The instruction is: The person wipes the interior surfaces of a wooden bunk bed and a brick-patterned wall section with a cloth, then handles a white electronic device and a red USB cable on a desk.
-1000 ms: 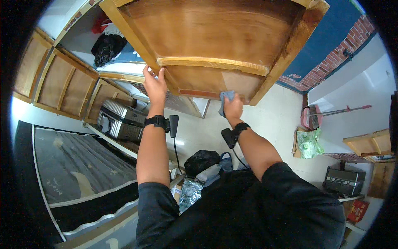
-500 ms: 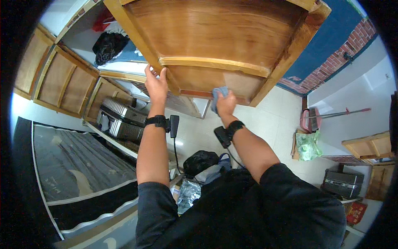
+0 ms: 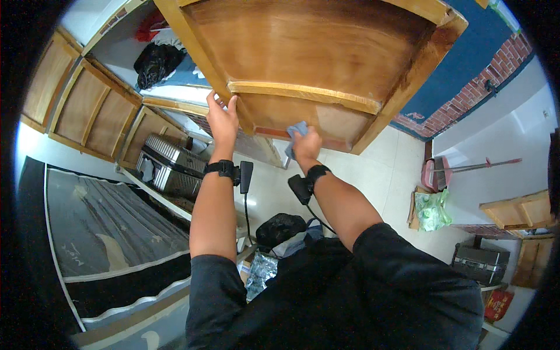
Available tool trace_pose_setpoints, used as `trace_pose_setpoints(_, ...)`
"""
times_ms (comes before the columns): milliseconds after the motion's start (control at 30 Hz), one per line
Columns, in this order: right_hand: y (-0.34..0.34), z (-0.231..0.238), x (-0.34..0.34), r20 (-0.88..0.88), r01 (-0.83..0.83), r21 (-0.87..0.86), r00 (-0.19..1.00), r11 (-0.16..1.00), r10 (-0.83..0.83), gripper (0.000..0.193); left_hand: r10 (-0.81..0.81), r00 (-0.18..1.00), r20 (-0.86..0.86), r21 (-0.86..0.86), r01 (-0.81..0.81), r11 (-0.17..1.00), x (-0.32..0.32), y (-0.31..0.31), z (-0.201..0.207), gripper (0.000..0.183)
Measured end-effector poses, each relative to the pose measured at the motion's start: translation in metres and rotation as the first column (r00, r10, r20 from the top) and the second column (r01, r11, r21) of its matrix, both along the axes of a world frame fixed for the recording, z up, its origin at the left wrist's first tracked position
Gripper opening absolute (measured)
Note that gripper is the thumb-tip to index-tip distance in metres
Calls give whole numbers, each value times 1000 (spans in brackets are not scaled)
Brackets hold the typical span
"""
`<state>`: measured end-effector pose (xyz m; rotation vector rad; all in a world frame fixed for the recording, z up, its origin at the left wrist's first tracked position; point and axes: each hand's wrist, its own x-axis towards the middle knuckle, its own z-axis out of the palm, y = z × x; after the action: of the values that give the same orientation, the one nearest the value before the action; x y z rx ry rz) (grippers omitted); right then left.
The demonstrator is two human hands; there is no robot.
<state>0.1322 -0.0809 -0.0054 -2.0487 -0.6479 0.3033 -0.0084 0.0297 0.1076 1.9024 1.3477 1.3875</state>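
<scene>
A wooden cabinet door (image 3: 303,52) with a yellowish frame and brown panels stands open before me. My left hand (image 3: 223,121) grips the left edge of its frame, fingers behind and thumb on the near side. In my right hand (image 3: 308,143) is a bunched grey-blue cloth (image 3: 293,135), pressed against the lower part of the door, by the reddish bottom rail. The fingers of the right hand are wrapped round the cloth and partly hidden. Both wrists wear black straps with small dark devices and cables.
Left of the door, an open cupboard shelf holds a black plastic bag (image 3: 157,63). A silver suitcase (image 3: 174,164) lies lower left, near a dark net curtain (image 3: 111,221). Bags sit on the floor by my body. A pink dustpan (image 3: 434,174) and green bag (image 3: 433,209) stand right.
My right hand has slid the cloth a little to the left along the lower door. The left hand keeps its hold on the frame edge.
</scene>
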Motion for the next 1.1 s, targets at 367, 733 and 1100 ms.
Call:
trace_pose_setpoints(367,-34,28,51,-42,-58,154,997,986,65,38,22,1000,-15,35,-21,999,5,-1,-2,50)
trace_pose_setpoints(733,-47,10,52,-317,155,79,940,985,-123,46,55,999,-1,-12,-55,998,0,3,-5,51)
trace_pose_setpoints(1100,-54,43,62,-380,34,181,924,983,38,43,64,998,-10,44,-64,997,-4,-1,-8,51)
